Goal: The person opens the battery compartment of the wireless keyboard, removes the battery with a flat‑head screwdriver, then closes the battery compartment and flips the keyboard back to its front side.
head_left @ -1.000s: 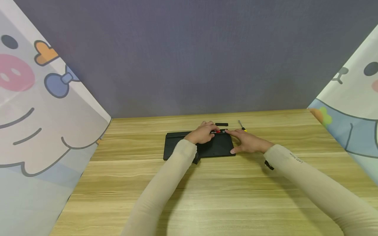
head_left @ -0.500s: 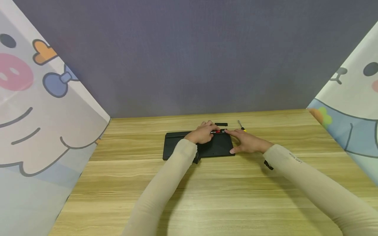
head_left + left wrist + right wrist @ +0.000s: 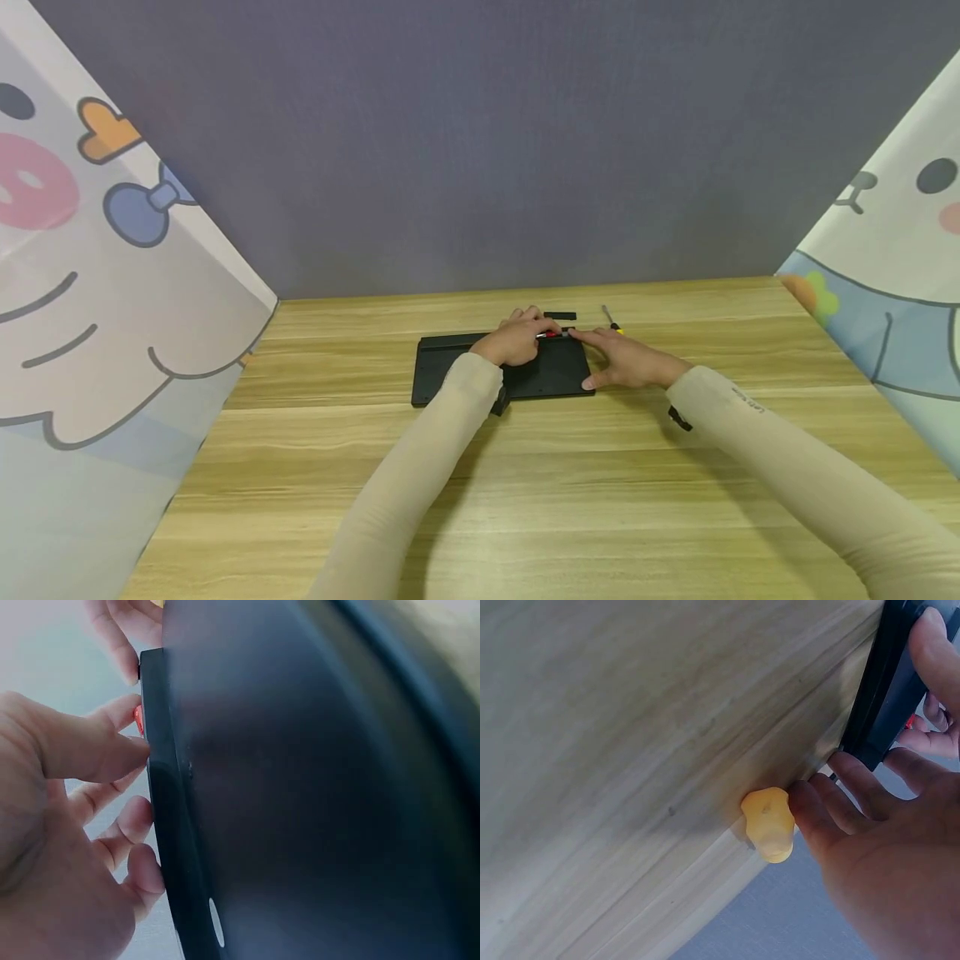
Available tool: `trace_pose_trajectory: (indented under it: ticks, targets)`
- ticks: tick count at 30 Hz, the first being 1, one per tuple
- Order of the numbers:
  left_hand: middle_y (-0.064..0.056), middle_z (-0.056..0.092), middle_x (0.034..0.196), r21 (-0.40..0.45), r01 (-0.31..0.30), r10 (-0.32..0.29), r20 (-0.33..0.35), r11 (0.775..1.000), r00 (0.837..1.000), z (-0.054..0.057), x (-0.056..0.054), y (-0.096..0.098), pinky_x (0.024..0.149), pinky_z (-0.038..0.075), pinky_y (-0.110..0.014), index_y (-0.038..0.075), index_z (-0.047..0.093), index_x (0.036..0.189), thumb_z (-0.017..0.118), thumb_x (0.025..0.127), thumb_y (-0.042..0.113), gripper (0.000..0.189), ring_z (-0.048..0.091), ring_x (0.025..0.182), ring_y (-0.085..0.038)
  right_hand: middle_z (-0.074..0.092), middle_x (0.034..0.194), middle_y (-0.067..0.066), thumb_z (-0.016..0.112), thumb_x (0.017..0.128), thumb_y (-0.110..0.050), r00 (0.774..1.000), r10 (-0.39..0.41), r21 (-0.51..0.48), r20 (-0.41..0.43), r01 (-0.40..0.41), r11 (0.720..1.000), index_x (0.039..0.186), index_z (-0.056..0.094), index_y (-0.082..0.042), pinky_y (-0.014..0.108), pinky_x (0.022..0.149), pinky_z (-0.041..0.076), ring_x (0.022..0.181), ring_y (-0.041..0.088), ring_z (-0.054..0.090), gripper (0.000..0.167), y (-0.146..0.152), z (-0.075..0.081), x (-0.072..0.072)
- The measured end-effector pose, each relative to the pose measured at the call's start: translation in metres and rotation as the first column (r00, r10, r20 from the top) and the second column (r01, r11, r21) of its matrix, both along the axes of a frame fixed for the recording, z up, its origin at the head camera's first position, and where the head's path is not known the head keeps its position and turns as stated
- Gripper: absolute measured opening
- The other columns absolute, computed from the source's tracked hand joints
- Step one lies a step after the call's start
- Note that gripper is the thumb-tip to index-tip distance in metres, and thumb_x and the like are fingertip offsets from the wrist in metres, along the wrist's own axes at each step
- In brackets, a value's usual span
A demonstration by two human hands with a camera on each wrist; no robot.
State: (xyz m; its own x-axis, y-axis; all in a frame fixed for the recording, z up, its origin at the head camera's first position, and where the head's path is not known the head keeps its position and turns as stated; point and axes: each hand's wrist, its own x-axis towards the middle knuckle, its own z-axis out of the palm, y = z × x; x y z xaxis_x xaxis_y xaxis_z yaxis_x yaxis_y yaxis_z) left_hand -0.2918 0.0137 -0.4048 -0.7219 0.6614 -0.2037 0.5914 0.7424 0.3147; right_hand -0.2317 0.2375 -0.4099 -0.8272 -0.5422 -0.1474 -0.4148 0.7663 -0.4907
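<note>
A black keyboard (image 3: 551, 379) lies underside up on the table, its raised ridge along the far edge. Inside a slot in that ridge, toward the right, sits a red battery (image 3: 551, 334) with a silvery end. My left hand (image 3: 516, 340) reaches over the keyboard; its index finger touches the battery, and the thumb (image 3: 124, 759) rests against the ridge. At the right end, my right hand (image 3: 626, 360) has its index fingertip at the slot's end and its thumb on the near right corner. The left hand partly covers the slot.
Behind the keyboard lies a small black strip (image 3: 560, 316), like a battery cover. A screwdriver (image 3: 611, 320) lies just beyond the right hand; its yellow handle (image 3: 770, 825) is close to those fingers. A grey wall (image 3: 480, 167) stands behind the wooden table (image 3: 570, 500).
The left thumb has tucked in slightly below the index finger. Otherwise both hands and the keyboard hold their places; the view has shifted slightly.
</note>
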Motion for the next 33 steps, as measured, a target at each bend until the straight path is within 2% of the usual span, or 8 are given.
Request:
trace_pose_trajectory:
  ticks: [6,12,16,19,24,28,33]
  targets:
    - [0.006,0.037,0.128,0.017,0.001,-0.001,0.008,1.0,1.0,-0.001,-0.001,0.0,0.093,0.034,-0.037,0.034,0.047,0.134,0.045,0.098,0.005,0.046,0.035,0.106,-0.016,0.028,0.145,0.026,0.074,0.08,-0.04,1.0,0.002,0.0,0.003,-0.002,1.0,0.151,0.022,-0.009,0.06,0.099,0.029,0.131,0.045,0.027,0.094,0.0,-0.001,-0.001]
    - [0.008,0.034,0.135,0.049,-0.005,0.003,0.038,0.999,0.999,-0.001,-0.004,-0.002,0.1,0.032,-0.043,0.035,0.045,0.129,0.045,0.099,0.008,0.041,0.034,0.118,-0.019,0.026,0.146,0.026,0.074,0.081,-0.039,1.0,0.0,0.002,0.01,0.0,1.0,0.151,0.022,-0.008,0.06,0.1,0.028,0.131,0.045,0.026,0.092,-0.002,0.0,-0.001]
    - [0.006,0.035,0.137,0.09,0.019,-0.025,0.057,0.996,0.998,-0.003,-0.007,-0.004,0.104,0.027,-0.047,0.032,0.045,0.13,0.046,0.099,0.008,0.039,0.032,0.126,-0.022,0.026,0.146,0.027,0.074,0.081,-0.039,1.0,-0.002,0.005,0.011,0.002,1.0,0.151,0.022,-0.007,0.061,0.1,0.028,0.131,0.046,0.026,0.092,-0.001,0.001,-0.001]
    - [0.005,0.039,0.135,0.116,0.039,-0.046,0.064,0.993,0.997,-0.005,-0.01,-0.005,0.105,0.027,-0.045,0.03,0.044,0.136,0.046,0.1,0.01,0.041,0.031,0.13,-0.022,0.026,0.146,0.027,0.074,0.081,-0.039,1.0,-0.007,0.014,0.013,0.007,1.0,0.151,0.022,-0.007,0.061,0.099,0.028,0.13,0.046,0.027,0.093,-0.001,0.0,-0.001]
    - [0.003,0.041,0.133,0.111,0.027,-0.034,0.062,0.993,0.997,-0.008,-0.011,-0.007,0.103,0.032,-0.038,0.025,0.044,0.14,0.049,0.1,0.015,0.042,0.035,0.127,-0.018,0.025,0.147,0.026,0.074,0.08,-0.04,0.999,-0.019,0.025,0.03,0.019,1.0,0.152,0.021,-0.009,0.06,0.1,0.028,0.131,0.045,0.027,0.094,-0.001,0.0,0.0]
    - [0.002,0.042,0.129,0.113,0.014,-0.022,0.064,0.993,0.998,-0.008,-0.01,-0.007,0.099,0.035,-0.035,0.024,0.047,0.135,0.053,0.098,0.016,0.038,0.039,0.121,-0.017,0.026,0.146,0.026,0.074,0.081,-0.039,1.0,-0.016,0.016,0.026,0.015,1.0,0.152,0.02,-0.008,0.06,0.1,0.028,0.131,0.045,0.027,0.094,-0.001,0.0,0.0]
    - [0.002,0.044,0.125,0.162,0.02,-0.031,0.063,0.987,0.998,-0.008,-0.011,-0.008,0.096,0.037,-0.035,0.024,0.047,0.129,0.054,0.097,0.014,0.034,0.041,0.119,-0.017,0.027,0.145,0.027,0.074,0.081,-0.037,1.0,-0.008,0.005,0.01,0.008,1.0,0.151,0.022,-0.006,0.06,0.1,0.028,0.13,0.046,0.028,0.093,-0.001,0.001,0.001]
